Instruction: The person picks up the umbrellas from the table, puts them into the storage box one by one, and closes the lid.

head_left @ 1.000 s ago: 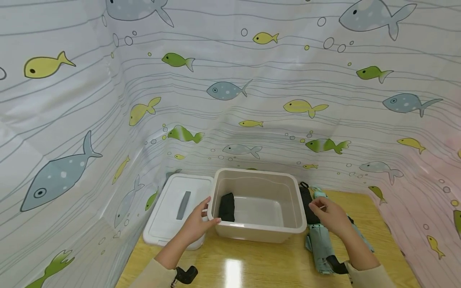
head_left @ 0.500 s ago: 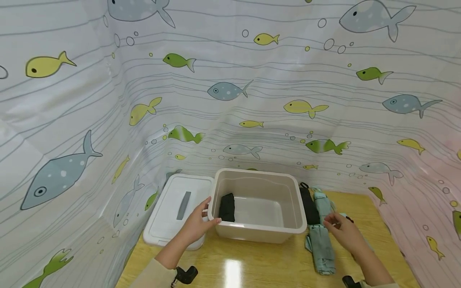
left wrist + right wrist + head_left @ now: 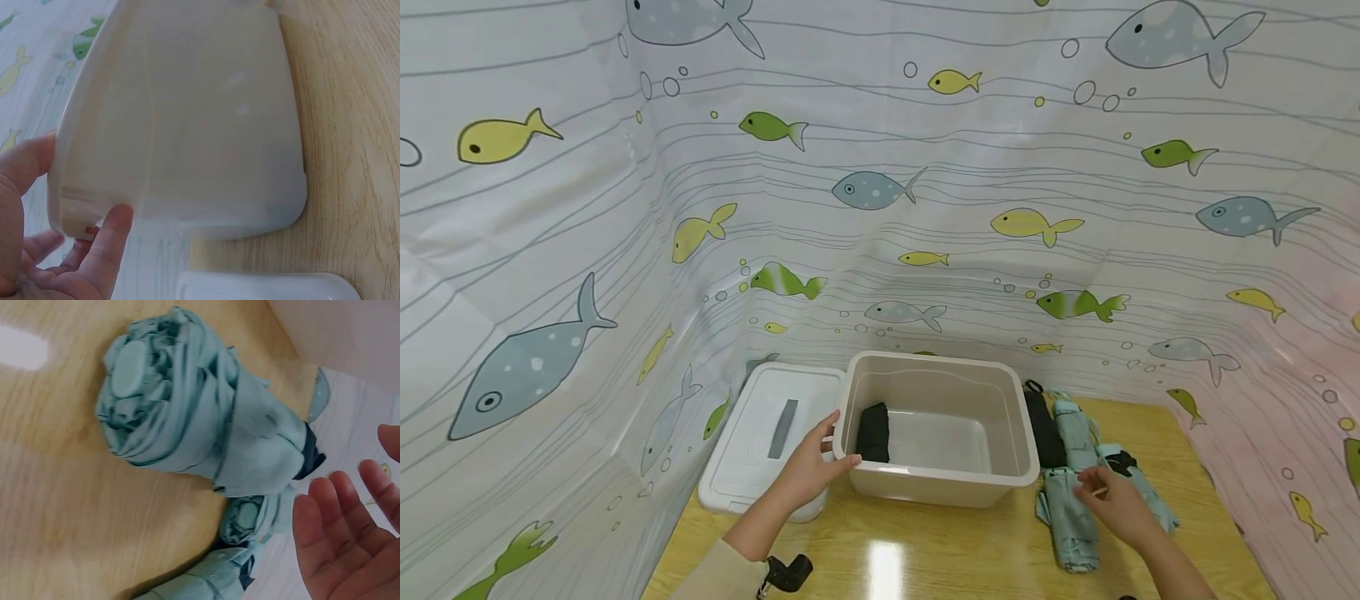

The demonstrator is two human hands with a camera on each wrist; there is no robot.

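Observation:
My left hand (image 3: 808,462) grips the front left corner of a beige plastic storage bin (image 3: 925,483), thumb over the rim and fingers against the outer side; the left wrist view shows the bin's wall (image 3: 212,119) close up. Inside, at the left end, lies a black folded bundle (image 3: 872,432). My right hand (image 3: 1116,500) hovers, fingers loosely bent and holding nothing, at the far end of a rolled teal folding umbrella (image 3: 1072,525). In the right wrist view the fingers (image 3: 309,519) are apart from that umbrella (image 3: 187,406), whose round handle end faces the camera.
Two more teal umbrellas lie farther back (image 3: 1075,429) and to the right (image 3: 1150,492). A black folded bundle (image 3: 1043,429) with a loop lies along the bin's right side. The white lid (image 3: 748,458) with a grey handle lies left of the bin. A fish-print sheet (image 3: 970,167) walls the wooden table (image 3: 970,558).
My right hand has moved from above the black bundle rightward and nearer to me, uncovering the teal umbrellas behind it. My left hand and the bin stay where they were.

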